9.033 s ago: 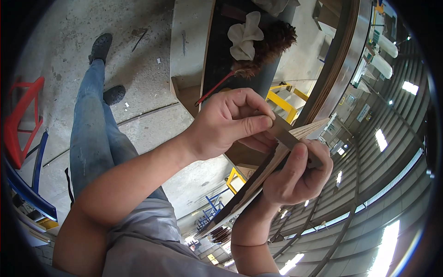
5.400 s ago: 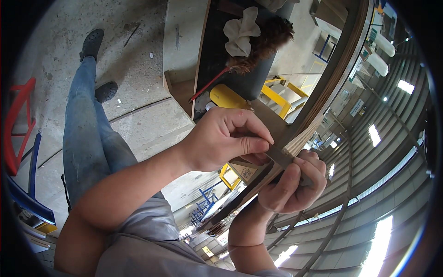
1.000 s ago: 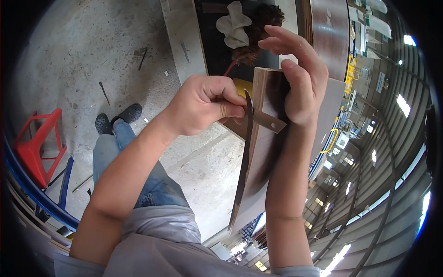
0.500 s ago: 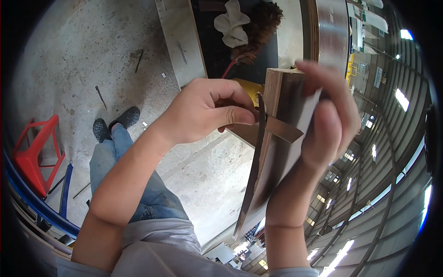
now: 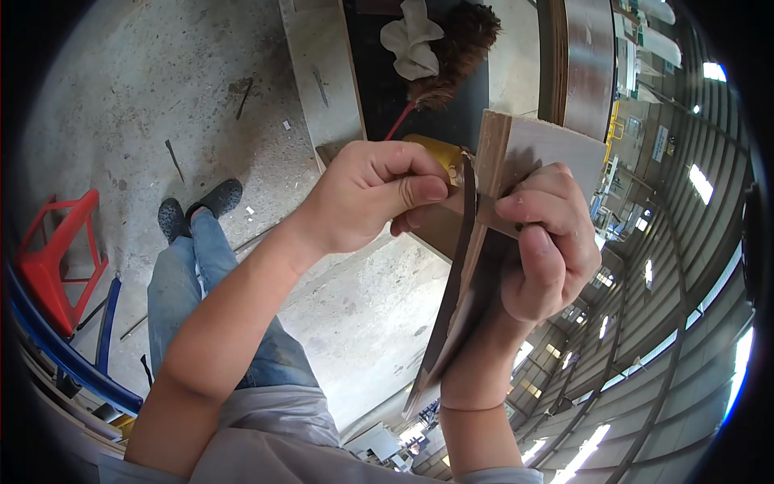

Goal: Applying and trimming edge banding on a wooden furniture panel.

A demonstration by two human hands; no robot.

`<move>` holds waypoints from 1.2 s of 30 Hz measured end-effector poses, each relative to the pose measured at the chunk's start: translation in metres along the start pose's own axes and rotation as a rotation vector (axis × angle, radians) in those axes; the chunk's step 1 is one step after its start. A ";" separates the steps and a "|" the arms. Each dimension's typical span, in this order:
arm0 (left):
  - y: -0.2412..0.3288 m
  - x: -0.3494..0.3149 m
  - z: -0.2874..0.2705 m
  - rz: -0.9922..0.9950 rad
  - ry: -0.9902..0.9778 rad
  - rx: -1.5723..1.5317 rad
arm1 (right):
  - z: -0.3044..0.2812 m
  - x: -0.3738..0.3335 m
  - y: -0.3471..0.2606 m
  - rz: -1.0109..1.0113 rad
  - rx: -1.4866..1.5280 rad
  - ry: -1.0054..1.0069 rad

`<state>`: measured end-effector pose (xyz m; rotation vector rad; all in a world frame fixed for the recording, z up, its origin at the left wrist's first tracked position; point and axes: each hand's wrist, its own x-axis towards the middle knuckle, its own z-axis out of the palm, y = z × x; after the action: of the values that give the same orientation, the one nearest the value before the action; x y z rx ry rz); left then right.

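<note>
Head view, and from where I stand the left hand (image 5: 375, 198) pinches one end of a thin metal blade (image 5: 458, 203) between thumb and fingers. The right hand (image 5: 556, 242) is closed around its other end. The blade crosses the left edge of a wooden board (image 5: 493, 153), where a dark strip (image 5: 453, 294) bows along that edge. Farther off lies a feather duster (image 5: 466, 60); a red stool (image 5: 60, 262) stands well to the left.

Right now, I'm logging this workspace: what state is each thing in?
Left hand: pinching the metal blade
Right hand: gripping it too
Metal blade: partly hidden behind dark strip
Dark strip: bowed, upper part apart from the board
Board: edge partly exposed
Feather duster: lying down
White cloth: crumpled
Red stool: unoccupied
</note>
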<state>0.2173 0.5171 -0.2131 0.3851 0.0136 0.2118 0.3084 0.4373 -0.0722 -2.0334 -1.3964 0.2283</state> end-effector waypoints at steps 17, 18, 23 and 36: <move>-0.019 -0.019 0.005 -0.031 0.003 0.017 | 0.005 -0.008 0.002 -0.071 0.091 0.053; -0.020 -0.020 0.005 -0.034 0.004 0.016 | 0.005 -0.009 0.002 -0.075 0.089 0.052; -0.024 -0.025 0.007 -0.026 0.006 -0.028 | 0.006 -0.009 0.001 -0.079 0.094 0.039; -0.030 -0.037 0.008 -0.079 0.010 0.028 | 0.008 -0.010 0.001 -0.134 0.065 -0.045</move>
<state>0.1873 0.4797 -0.2181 0.4109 0.0420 0.1352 0.3010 0.4310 -0.0807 -1.8837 -1.5268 0.2586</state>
